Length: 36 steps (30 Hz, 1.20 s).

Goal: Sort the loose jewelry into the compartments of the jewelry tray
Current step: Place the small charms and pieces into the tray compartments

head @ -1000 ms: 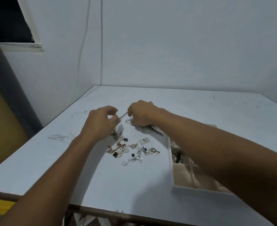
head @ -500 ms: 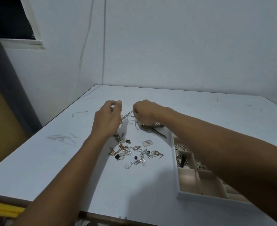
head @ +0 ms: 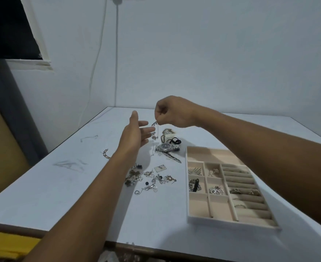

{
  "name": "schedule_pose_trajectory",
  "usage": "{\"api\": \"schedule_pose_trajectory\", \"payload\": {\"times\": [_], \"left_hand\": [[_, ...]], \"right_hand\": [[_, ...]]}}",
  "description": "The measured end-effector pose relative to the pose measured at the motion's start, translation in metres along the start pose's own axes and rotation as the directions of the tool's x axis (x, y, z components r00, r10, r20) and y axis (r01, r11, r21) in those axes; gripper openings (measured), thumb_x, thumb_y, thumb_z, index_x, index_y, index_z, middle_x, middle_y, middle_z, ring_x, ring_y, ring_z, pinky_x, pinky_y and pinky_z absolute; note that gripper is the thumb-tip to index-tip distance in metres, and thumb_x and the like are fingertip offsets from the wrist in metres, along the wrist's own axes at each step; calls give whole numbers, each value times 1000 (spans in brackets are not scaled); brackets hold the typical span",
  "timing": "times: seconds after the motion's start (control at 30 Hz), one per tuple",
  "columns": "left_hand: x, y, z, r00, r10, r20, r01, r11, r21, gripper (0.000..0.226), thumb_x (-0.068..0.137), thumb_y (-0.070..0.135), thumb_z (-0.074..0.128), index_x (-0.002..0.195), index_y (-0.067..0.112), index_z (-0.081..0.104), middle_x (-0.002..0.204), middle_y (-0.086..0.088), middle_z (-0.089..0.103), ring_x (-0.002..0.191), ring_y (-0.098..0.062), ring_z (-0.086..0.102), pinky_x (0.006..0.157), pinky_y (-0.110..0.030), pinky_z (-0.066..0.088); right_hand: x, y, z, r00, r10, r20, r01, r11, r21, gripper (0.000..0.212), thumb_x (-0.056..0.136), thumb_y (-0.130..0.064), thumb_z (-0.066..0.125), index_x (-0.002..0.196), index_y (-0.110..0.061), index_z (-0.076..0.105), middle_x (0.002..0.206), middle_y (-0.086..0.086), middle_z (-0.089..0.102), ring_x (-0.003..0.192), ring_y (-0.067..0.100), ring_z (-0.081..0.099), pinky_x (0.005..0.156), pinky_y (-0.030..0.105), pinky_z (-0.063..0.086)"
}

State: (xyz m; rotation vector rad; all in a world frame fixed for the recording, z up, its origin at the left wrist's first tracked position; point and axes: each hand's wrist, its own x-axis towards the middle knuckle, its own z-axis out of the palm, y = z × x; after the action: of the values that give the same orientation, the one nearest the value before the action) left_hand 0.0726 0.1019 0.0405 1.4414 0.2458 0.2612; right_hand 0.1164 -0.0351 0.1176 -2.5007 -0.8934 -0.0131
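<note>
Chain (head: 156,129) pinched in raised right hand (head: 172,113), dangling over table (head: 61,195), likely to hang free of tangles; left hand (head: 135,135) open beside it to steady; tray (head: 231,223) near right, pile (head: 152,181) between.

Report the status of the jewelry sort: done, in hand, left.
Done: several compartments of the jewelry tray already hold pieces, and rings sit in the roll slots. In hand: the right hand pinches a thin chain hanging above the table; the left hand is open beside it. Left: the loose pile, a watch and other pieces lie on the table.
</note>
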Motion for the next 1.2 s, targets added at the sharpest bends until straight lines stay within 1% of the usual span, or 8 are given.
{"api": "schedule_pose_trajectory", "payload": {"times": [0.17, 0.3, 0.6, 0.7, 0.77, 1.0, 1.1, 1.2], "left_hand": [[-15, 8, 22, 995, -8, 103, 13, 998, -56, 61, 99, 56, 26, 106, 9, 64, 97, -10, 74, 100, -28, 68, 93, -38, 52], [-29, 14, 40, 983, -7, 183, 22, 997, -80, 65, 98, 58, 25, 106, 7, 65, 98, -12, 74, 92, -29, 71, 86, -38, 54], [-69, 23, 66, 924, -32, 382, 110, 977, -184, 67, 98, 58, 26, 99, 5, 65, 95, -14, 73, 88, -32, 71, 87, -42, 54], [-83, 22, 73, 897, -38, 440, 139, 970, -200, 67, 97, 59, 26, 98, 5, 65, 92, -14, 73, 84, -31, 71, 82, -41, 55], [-93, 19, 75, 881, -40, 472, 154, 966, -205, 67, 97, 59, 25, 97, 4, 65, 90, -14, 73, 82, -30, 71, 78, -38, 57], [-121, -4, 78, 870, -38, 492, 87, 993, -75, 65, 98, 56, 26, 93, 3, 63, 81, -11, 71, 78, -27, 68, 69, -32, 56], [-129, -13, 74, 874, -58, 482, 86, 996, -36, 62, 98, 56, 28, 91, 5, 63, 81, -11, 72, 76, -27, 68, 71, -34, 54], [-137, -20, 68, 880, -73, 469, 102, 994, -38, 62, 97, 56, 29, 89, 5, 63, 80, -13, 71, 71, -24, 68, 64, -31, 55]], "right_hand": [[-17, -8, -23, 998, -31, -52, 32, 999, 11, 8, 83, -13, 60, 87, -12, 68, 69, -13, 58, 57, -2, 49, 52, 10, 37], [-32, -8, -37, 993, -45, -111, 46, 999, 2, 7, 83, -13, 62, 86, -13, 68, 66, -14, 60, 50, -11, 50, 47, 2, 35], [-81, -6, -61, 974, -51, -220, 50, 999, -7, 9, 83, -15, 65, 86, -21, 72, 79, -13, 71, 72, -2, 63, 58, 3, 42], [-101, -5, -66, 969, -47, -244, 53, 998, 19, 9, 82, -16, 67, 84, -23, 72, 77, -12, 71, 73, -1, 64, 64, 12, 46], [-115, -4, -66, 968, -45, -249, 52, 998, 21, 9, 82, -15, 68, 83, -24, 71, 74, -13, 70, 71, -2, 64, 65, 12, 46], [-149, 6, -45, 977, 1, -211, 12, 998, 64, 9, 81, -16, 69, 81, -25, 72, 76, -10, 71, 74, 2, 65, 69, 16, 50], [-157, 9, -33, 978, 17, -207, 4, 994, 105, 8, 82, -16, 70, 82, -23, 72, 78, -8, 71, 75, 4, 65, 67, 13, 48], [-163, 9, -21, 979, 23, -205, 12, 986, 168, 7, 81, -14, 71, 83, -21, 73, 77, -8, 71, 75, 4, 64, 63, 8, 44]]}}
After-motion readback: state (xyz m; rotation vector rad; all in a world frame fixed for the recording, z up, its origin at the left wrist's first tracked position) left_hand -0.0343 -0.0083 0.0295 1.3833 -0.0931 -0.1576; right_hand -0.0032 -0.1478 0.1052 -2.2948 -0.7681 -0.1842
